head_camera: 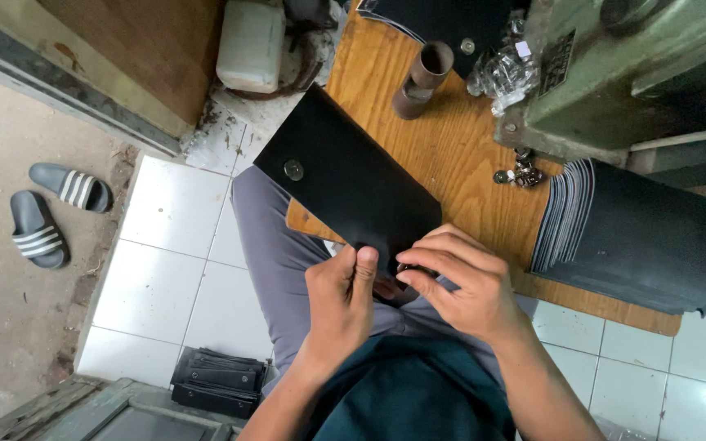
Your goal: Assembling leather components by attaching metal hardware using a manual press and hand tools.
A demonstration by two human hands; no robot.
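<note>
A flat black leather-like piece (345, 175) with a round metal snap (293, 170) lies partly over the edge of a wooden table (451, 155). My left hand (338, 302) pinches its near edge with thumb and fingers. My right hand (459, 282) grips the same edge beside it, fingers curled over a small part I cannot make out. Both hands are held above my lap.
A tall stack of black pieces (631, 233) lies on the table's right. A green metal machine (614, 73), loose metal snaps (520, 173), a bag of snaps (504, 73) and a brown tube (422, 82) are behind. Black pieces (221, 380) and sandals (51, 212) lie on the floor.
</note>
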